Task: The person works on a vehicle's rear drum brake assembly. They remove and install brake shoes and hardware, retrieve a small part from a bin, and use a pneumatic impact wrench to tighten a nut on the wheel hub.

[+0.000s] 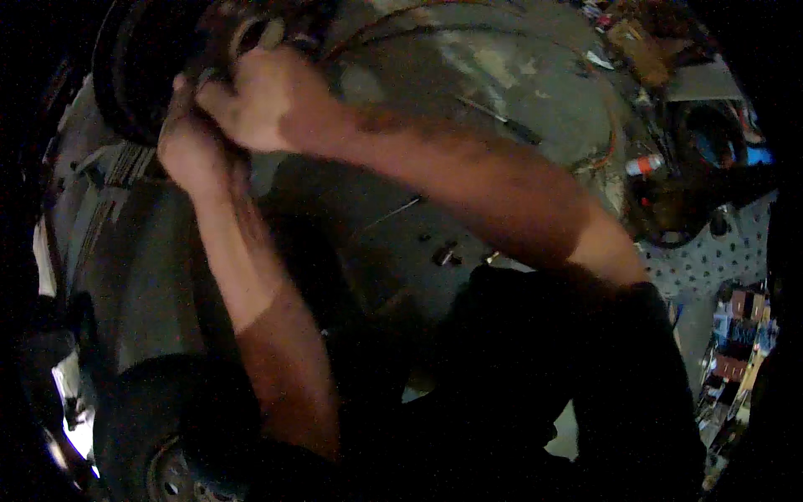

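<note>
Both my hands are close together at the upper left, against a dark, rounded assembly point(138, 71) that is too dim to name. My right hand point(268, 96) reaches across from the right with its fingers curled closed. Just beside and below it, my left hand point(194, 151) is also curled, its fingers mostly hidden on the far side. What either hand grips cannot be made out in the shadow. A pale, ring-like metal part point(255, 35) shows just beyond my right hand.
On the floor lie a screwdriver point(520, 130), a thin rod point(391, 214) and small metal pieces point(447, 254). A wheel with a tire point(125, 418) stands at the lower left. To the right are an orange-and-white can point(644, 165), a perforated surface point(711, 259) and clutter. Hoses point(615, 125) curve across the floor.
</note>
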A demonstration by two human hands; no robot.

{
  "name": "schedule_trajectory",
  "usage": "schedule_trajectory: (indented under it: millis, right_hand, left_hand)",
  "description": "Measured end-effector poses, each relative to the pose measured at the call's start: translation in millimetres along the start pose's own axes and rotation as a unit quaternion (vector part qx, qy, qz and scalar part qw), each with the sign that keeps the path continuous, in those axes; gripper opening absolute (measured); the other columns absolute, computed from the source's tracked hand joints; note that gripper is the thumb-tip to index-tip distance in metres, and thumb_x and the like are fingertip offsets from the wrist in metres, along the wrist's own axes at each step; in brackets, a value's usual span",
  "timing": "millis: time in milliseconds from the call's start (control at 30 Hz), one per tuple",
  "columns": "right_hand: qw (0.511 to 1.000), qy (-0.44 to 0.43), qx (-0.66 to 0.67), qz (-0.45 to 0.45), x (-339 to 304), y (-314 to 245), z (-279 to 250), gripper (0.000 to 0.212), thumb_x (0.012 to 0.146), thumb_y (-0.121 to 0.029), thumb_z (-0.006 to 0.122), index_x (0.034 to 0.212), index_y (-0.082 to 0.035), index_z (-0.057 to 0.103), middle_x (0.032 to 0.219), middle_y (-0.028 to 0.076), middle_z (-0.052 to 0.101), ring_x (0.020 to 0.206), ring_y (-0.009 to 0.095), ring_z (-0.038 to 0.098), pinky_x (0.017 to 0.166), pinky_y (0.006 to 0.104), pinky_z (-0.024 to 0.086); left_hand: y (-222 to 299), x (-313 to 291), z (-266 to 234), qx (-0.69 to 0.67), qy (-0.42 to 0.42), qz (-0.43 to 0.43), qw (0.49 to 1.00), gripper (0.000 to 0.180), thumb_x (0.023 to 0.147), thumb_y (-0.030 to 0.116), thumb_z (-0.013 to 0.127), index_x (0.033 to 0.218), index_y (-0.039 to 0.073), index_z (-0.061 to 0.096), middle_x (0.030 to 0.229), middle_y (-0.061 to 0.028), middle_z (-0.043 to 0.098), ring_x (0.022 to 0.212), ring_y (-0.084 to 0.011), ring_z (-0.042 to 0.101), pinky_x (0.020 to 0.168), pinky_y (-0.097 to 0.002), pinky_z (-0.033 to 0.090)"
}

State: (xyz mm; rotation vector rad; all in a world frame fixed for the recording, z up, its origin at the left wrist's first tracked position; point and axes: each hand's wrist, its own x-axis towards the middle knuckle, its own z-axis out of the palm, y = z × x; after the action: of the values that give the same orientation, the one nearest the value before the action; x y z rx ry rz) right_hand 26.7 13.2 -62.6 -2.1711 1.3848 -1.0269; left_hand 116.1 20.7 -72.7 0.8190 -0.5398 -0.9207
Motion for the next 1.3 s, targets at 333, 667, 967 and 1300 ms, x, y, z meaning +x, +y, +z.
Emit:
schedule_trajectory:
  millis: [333,667,967,1300]
  right_hand:
    - [0.869,-0.124,0.467,0.105,-23.7,-12.6,36.8,0.043,0.094,-0.035,0.044,0.105,0.005,0.056,0.095,0.030,0.060,0.083,0.041,0.060,0.074,0.0477,0.049]
    - [0.915,-0.150,-0.267,0.265,-278.3,371.3,-188.6,0.050,0.071,-0.007,0.060,0.121,-0.009,0.057,0.108,0.019,0.062,0.090,0.038,0.061,0.081,0.0448,0.051]
    - [0.825,-0.374,-0.423,-0.011,-365.3,500.6,-230.4,0.071,0.063,-0.013,0.072,0.128,-0.005,0.046,0.117,0.017,0.054,0.111,0.034,0.050,0.083,0.0460,0.049]
    - [0.756,-0.500,-0.408,0.112,-333.5,417.5,-232.6,0.056,0.065,-0.019,0.068,0.114,-0.001,0.049,0.080,0.018,0.063,0.081,0.038,0.063,0.067,0.0462,0.052]
  left_hand:
    - [21.4,27.4,-77.2,0.104,-0.014,-0.082,0.991,0.047,0.099,0.032,0.042,0.131,-0.003,0.046,0.128,-0.0127,0.053,0.115,-0.0246,0.051,0.102,-0.0367,0.037]
    - [11.8,55.9,-113.7,0.791,-0.092,0.436,0.420,0.027,0.093,0.016,0.054,0.116,0.003,0.062,0.117,-0.0126,0.062,0.102,-0.0207,0.062,0.088,-0.0264,0.049]
    - [-120.5,-75.6,-129.5,0.620,0.021,0.175,0.765,0.029,0.096,0.017,0.045,0.112,0.000,0.062,0.106,-0.0164,0.062,0.095,-0.0280,0.059,0.085,-0.0360,0.047]
    - [-193.1,-209.8,-84.9,0.356,-0.215,-0.303,0.858,0.026,0.089,0.019,0.062,0.104,-0.003,0.061,0.098,-0.0100,0.064,0.088,-0.0173,0.058,0.080,-0.0303,0.045]
